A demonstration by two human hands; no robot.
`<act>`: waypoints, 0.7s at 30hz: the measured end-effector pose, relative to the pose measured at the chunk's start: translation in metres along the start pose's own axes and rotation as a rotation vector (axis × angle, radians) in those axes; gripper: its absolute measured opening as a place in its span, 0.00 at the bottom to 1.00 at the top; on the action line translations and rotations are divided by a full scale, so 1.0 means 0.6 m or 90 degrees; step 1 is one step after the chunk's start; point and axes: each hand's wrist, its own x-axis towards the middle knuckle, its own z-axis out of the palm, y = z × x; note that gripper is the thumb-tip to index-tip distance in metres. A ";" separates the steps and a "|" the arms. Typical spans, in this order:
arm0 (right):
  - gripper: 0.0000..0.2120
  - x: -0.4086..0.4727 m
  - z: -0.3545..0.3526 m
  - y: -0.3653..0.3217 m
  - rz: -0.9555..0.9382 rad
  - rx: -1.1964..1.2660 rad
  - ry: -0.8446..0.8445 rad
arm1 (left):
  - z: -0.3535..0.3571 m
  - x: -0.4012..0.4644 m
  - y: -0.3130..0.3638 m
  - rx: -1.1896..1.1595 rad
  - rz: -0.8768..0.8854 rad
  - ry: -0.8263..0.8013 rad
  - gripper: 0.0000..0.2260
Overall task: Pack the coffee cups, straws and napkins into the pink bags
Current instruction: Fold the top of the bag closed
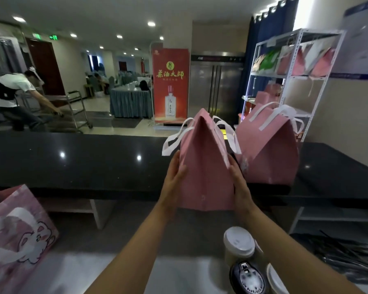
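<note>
I'm pressing my left hand (175, 174) and right hand (238, 181) flat, fingers straight, against opposite sides of a pink bag (204, 166); between my palms it's standing peaked, white handles (172, 141) drooping, above the black counter (83, 160).

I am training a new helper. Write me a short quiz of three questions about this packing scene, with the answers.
1. True or false: both hands press flat on the sides of the nearer pink bag.
2. Where does the second pink bag stand?
A. on the black counter, behind and to the right of the held bag
B. on the floor
C. on the metal shelf
3. Fill in: the white-lidded coffee cup stands near the person's ____ forearm.

Key
1. True. The left hand and the right hand lie on opposite sides of the bag, fingers fairly straight.
2. A
3. right
</note>
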 end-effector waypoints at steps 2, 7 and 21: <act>0.44 0.012 -0.007 0.004 0.001 -0.040 0.004 | -0.004 0.015 -0.013 0.031 -0.009 -0.029 0.32; 0.28 0.038 -0.015 0.033 -0.062 -0.130 0.060 | -0.001 0.047 -0.029 0.060 -0.011 -0.027 0.27; 0.20 0.121 -0.035 0.040 -0.093 -0.383 0.150 | 0.032 0.120 -0.033 0.350 0.181 0.077 0.19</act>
